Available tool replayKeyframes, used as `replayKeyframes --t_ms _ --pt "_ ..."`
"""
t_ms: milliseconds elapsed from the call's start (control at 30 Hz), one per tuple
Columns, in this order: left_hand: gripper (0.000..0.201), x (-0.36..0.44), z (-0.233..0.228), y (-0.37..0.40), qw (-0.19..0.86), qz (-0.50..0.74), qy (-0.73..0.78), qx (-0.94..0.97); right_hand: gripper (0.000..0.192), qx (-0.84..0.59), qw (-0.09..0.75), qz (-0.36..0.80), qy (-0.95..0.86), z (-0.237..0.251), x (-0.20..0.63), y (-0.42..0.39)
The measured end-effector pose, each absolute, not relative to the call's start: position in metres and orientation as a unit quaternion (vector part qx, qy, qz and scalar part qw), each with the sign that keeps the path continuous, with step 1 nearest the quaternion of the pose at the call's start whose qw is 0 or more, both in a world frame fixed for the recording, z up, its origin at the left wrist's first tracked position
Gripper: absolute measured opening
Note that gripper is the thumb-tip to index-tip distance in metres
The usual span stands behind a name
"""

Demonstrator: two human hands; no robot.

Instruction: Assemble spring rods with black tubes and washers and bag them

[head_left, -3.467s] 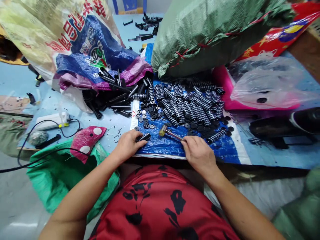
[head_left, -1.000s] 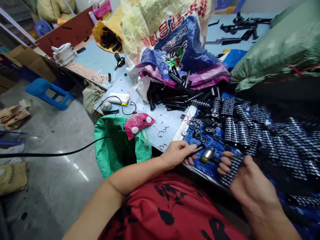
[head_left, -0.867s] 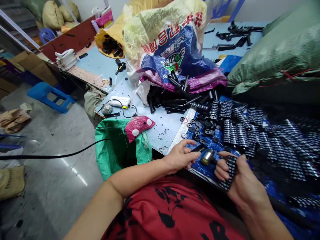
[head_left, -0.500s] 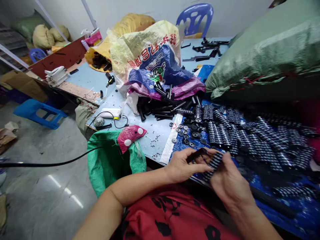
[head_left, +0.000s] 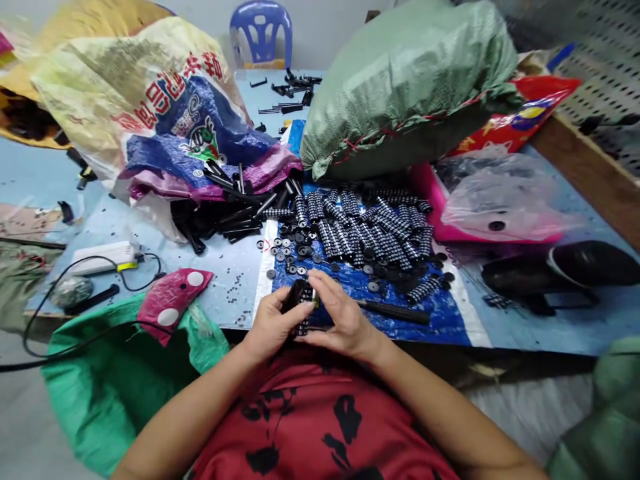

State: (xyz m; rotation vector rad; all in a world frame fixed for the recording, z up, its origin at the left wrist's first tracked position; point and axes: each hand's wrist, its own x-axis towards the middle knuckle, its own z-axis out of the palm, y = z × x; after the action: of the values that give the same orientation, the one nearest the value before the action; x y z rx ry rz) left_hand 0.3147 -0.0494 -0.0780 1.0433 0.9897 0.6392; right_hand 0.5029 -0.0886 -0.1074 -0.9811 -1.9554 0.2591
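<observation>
Both hands meet just over the table's front edge. My left hand [head_left: 270, 325] is closed around a dark handle-like piece [head_left: 295, 295], its thumb lying along a black cylinder with rows of white marks [head_left: 305, 325]. From the other side my right hand [head_left: 346, 319] grips this cylinder, fingertips at its upper end and thumb below. Where the two pieces meet is partly hidden by fingers. Beyond the hands lies a pile of similar white-marked cylinders [head_left: 380, 230] on a blue sheet [head_left: 345, 293]. Small round discs [head_left: 301, 251] are scattered beside the pile.
A black rod-like tool [head_left: 395, 311] lies right of the hands. Black sticks [head_left: 235, 220] spill from a printed sack [head_left: 170, 113]. A bulging green sack [head_left: 400, 87] stands behind the pile. At right are a pink box [head_left: 435, 200] and a heat-gun-shaped black tool [head_left: 555, 270]. A green bag [head_left: 75, 393] hangs lower left.
The view has swung to the right, bringing the pink box and black tool into sight. The hands keep hold of the dark piece and the cylinder, which are now closer together.
</observation>
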Motion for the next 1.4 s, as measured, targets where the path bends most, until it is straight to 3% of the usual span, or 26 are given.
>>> replayKeyframes --t_ms 233,433,733,833,900,967,1100,1167,1233,1400 --pt "0.058 0.326 -0.080 -0.058 0.615 0.365 0.488 0.501 0.099 -0.391 0.475 0.083 -0.784 -0.105 0.491 -0.096" --pt "0.042 0.322 -0.079 -0.057 0.737 0.366 0.426 0.375 0.099 -0.406 0.465 0.049 -0.785 -0.108 0.491 -0.099" --pt "0.055 0.312 -0.078 -0.052 0.858 0.239 0.400 0.214 0.108 -0.382 0.484 0.146 -0.773 -0.110 0.498 -0.101" --pt "0.056 0.315 -0.084 -0.054 0.858 0.240 0.400 0.213 0.108 -0.386 0.466 0.127 -0.786 -0.111 0.501 -0.101" --pt "0.054 0.313 -0.089 -0.053 0.830 0.259 0.415 0.268 0.109 -0.403 0.444 0.096 -0.794 -0.112 0.508 -0.104" --pt "0.046 0.306 -0.093 -0.047 0.741 0.310 0.441 0.401 0.099 -0.458 0.415 0.051 -0.784 -0.116 0.521 -0.109" --pt "0.025 0.281 -0.098 -0.023 0.407 0.306 0.473 0.719 0.032 -0.610 0.282 -0.076 -0.736 -0.130 0.550 -0.122" --pt "0.023 0.272 -0.097 -0.010 0.311 0.225 0.476 0.791 0.014 -0.631 0.229 -0.098 -0.735 -0.134 0.557 -0.126" --pt "0.026 0.269 -0.096 0.002 0.291 0.141 0.488 0.811 0.013 -0.622 0.242 -0.091 -0.739 -0.130 0.555 -0.127" --pt "0.042 0.275 -0.094 0.020 0.381 0.018 0.515 0.768 0.020 -0.560 0.399 -0.054 -0.724 -0.104 0.532 -0.114"
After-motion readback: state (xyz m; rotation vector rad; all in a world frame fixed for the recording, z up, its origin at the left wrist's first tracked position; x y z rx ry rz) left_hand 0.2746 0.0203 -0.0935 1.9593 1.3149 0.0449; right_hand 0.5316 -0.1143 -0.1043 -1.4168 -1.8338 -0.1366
